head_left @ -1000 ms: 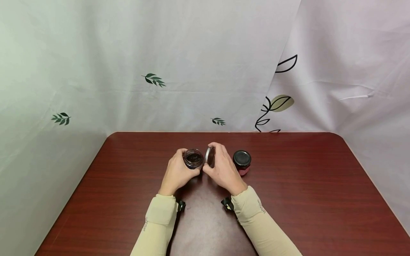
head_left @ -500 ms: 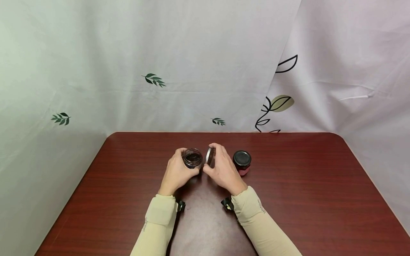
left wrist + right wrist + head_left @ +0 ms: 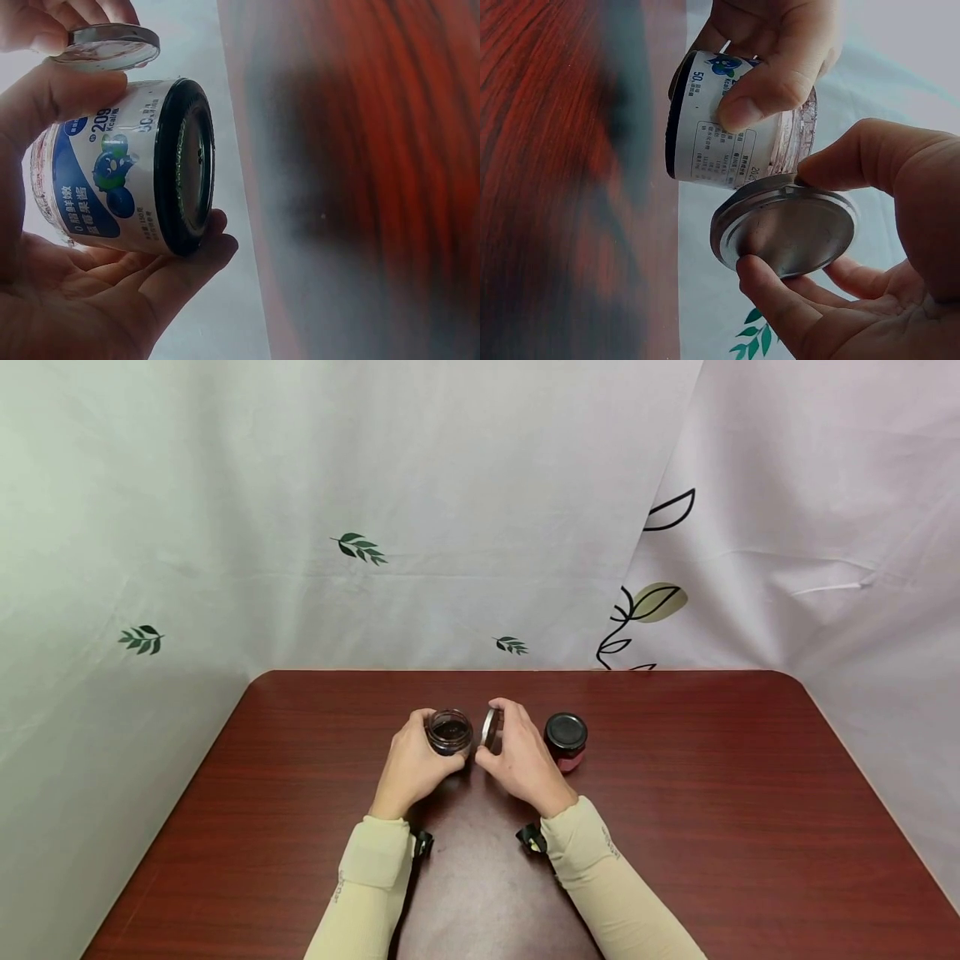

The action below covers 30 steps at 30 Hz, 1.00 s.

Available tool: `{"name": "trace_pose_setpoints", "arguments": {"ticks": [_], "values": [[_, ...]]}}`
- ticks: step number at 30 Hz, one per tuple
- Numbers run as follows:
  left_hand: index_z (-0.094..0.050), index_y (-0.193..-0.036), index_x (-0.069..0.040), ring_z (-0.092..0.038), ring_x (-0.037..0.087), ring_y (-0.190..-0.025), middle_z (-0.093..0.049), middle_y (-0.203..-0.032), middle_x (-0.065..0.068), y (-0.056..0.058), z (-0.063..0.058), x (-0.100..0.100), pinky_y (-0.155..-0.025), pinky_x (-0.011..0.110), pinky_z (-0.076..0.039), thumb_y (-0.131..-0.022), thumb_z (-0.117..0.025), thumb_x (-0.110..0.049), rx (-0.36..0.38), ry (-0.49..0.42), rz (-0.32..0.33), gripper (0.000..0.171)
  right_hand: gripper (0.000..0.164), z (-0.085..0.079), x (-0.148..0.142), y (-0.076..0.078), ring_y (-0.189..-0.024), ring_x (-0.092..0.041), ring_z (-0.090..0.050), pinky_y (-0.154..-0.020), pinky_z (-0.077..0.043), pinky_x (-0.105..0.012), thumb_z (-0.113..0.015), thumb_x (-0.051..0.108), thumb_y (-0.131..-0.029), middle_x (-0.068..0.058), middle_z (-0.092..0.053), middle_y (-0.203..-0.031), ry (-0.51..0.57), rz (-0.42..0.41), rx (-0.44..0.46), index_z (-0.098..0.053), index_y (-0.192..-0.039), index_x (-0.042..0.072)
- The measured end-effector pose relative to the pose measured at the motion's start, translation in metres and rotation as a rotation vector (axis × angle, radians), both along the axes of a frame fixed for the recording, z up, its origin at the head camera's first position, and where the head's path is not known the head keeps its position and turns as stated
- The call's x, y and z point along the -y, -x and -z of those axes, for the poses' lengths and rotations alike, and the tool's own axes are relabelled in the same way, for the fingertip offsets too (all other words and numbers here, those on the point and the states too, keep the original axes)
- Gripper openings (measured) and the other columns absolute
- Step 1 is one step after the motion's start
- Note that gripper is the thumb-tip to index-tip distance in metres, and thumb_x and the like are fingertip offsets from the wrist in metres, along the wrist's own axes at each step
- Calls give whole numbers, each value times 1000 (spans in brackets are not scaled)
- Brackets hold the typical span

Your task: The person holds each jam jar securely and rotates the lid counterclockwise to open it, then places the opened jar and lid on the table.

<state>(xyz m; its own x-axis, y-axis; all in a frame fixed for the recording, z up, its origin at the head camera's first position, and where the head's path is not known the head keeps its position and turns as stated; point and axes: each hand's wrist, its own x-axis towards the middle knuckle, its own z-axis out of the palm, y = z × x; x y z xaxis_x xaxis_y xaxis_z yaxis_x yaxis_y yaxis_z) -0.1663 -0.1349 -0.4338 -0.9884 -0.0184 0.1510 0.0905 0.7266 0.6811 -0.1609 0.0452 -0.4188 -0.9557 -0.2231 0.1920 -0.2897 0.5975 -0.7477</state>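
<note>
Glass shows at the open mouth of the jar (image 3: 124, 169), which is held up above the tabletop (image 3: 712, 827), nearer to its far edge. Its content (image 3: 450, 730) is dark, and what it is I cannot make out. The left hand (image 3: 415, 762) has its grip around the jar's side, opened as wide as the jar itself. Its thumb covers a part of the blue and white label (image 3: 146, 187), whose smallest print is hard to read.

Just beside the mouth of the jar, the right hand (image 3: 522, 756) pinches a metal lid (image 3: 791, 229) at its edge; this grip is spread to the lid's width. From the head view the lid stands on edge, so only a thin slice of it is seen.

To the right, a second jar (image 3: 566, 739) with a black top stands upright on the tabletop, its lower side partly hidden by the right hand. Both pale yellow sleeves (image 3: 367, 893) are cut off at the bottom of the head view. Behind the tabletop hangs a whitish cloth (image 3: 480, 485) with leaf prints, running out of view at the top.
</note>
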Motion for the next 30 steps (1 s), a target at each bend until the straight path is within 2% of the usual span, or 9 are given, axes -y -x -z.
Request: {"name": "trace_pose_setpoints", "arguments": {"ticks": [8, 23, 30], "values": [[-48, -116, -5, -59, 23, -91, -61, -98, 9, -1, -1, 0, -78, 38, -47, -59, -79, -33, -16, 6, -10, 70, 65, 2, 0, 1, -94, -17, -59, -77, -47, -29, -63, 11, -71, -9, -46, -121, -12, 15, 10, -39, -132, 7], [-48, -117, -8, -60, 23, -87, -62, -96, 8, -1, -2, -1, -75, 39, -48, -60, -79, -36, -7, 47, -18, 70, 65, 3, 0, 2, -88, -14, -54, -73, -44, -28, -62, 9, -71, -8, -50, -112, -66, 4, -3, -41, -132, 3], [-48, -117, -10, -60, 22, -85, -62, -94, 6, -2, -2, 0, -74, 38, -48, -60, -79, -36, 6, 55, -19, 70, 64, 5, 0, 3, -90, -14, -57, -74, -46, -28, -62, 8, -71, -11, -50, -118, -69, -10, 3, -42, -131, 2]]}}
